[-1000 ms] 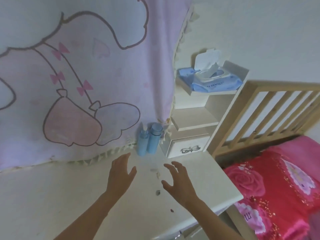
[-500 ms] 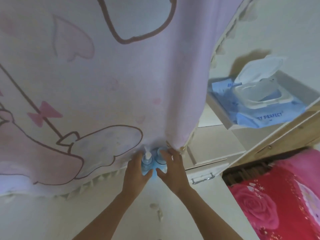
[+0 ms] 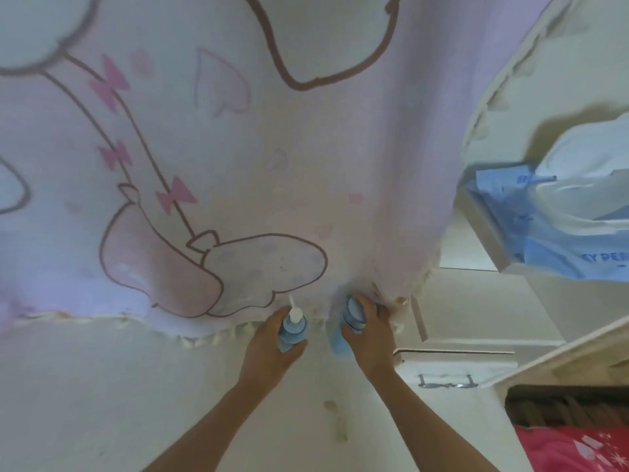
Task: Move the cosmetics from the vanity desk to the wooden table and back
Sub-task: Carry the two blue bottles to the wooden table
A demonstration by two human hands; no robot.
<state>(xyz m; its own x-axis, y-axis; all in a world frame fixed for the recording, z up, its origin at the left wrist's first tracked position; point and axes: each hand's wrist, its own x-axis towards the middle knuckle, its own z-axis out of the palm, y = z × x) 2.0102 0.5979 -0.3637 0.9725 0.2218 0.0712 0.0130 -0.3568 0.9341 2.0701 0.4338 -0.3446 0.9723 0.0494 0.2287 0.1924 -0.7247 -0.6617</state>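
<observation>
At vanity desk (image 3: 136, 386) rear: left hand (image 3: 269, 349) gripped pump bottle (image 3: 293, 327), right hand (image 3: 371, 338) gripped capped bottle (image 3: 352, 315); bottles newly pulled apart; transfer judged starting.

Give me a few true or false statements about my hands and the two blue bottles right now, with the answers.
1. The left hand grips the blue pump bottle. True.
2. The right hand is empty. False: it grips the blue capped bottle.
3. The two bottles touch each other. False: a gap shows between them.
4. The wipes pack sits on a shelf up to the right of the bottles. True.
5. A pink cloth with a cartoon drawing hangs behind the bottles. True.
</observation>
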